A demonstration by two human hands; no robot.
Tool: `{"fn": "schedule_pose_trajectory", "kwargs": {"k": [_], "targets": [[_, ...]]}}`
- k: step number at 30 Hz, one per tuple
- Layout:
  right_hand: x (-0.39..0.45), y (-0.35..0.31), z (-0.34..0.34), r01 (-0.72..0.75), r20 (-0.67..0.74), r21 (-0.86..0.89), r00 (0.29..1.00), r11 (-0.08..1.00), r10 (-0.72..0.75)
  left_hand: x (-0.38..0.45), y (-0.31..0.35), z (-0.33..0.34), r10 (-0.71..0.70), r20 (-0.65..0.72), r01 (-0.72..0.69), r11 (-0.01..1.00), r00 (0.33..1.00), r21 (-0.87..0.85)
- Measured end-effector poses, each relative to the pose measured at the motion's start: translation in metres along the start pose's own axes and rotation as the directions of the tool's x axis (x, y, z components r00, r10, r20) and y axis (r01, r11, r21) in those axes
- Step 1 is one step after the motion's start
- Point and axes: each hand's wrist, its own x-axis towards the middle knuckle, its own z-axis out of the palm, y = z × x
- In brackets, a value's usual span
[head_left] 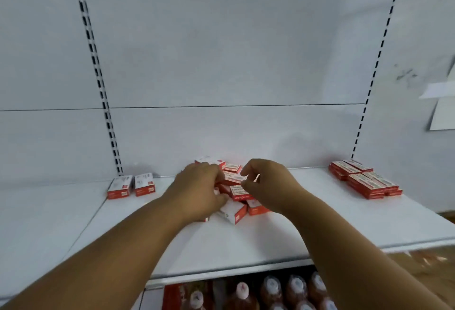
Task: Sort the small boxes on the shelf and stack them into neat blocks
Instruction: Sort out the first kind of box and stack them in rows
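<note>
A loose heap of small red-and-white boxes (234, 186) lies in the middle of the white shelf (320, 216). My left hand (199, 191) rests on the heap's left side, fingers curled around boxes there. My right hand (268, 184) hovers over the heap's right side, thumb and fingers pinched near a red box at the top; whether it grips it is unclear. Two white-and-red boxes (131, 185) stand side by side at the far left. A neat block of flat red boxes (364, 178) sits at the far right.
The shelf's white back panel (221, 63) has slotted uprights on both sides. Below the shelf's front edge stand several bottles (270, 290) with pale caps. Paper sheets (440, 102) hang on the wall to the right.
</note>
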Motion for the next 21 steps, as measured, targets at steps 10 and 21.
{"fn": "schedule_pose_trajectory", "kwargs": {"k": [10,21], "targets": [[-0.003,-0.017,0.015,-0.12,0.05,-0.293,0.989,0.949,0.14,-0.016,-0.043,-0.003,-0.068,0.059,0.068,0.998,0.996,0.001],[-0.022,-0.035,0.031,0.167,0.148,-0.542,0.984,0.823,-0.102,-0.016,-0.044,0.004,-0.076,-0.073,0.062,0.982,0.994,-0.176]]}}
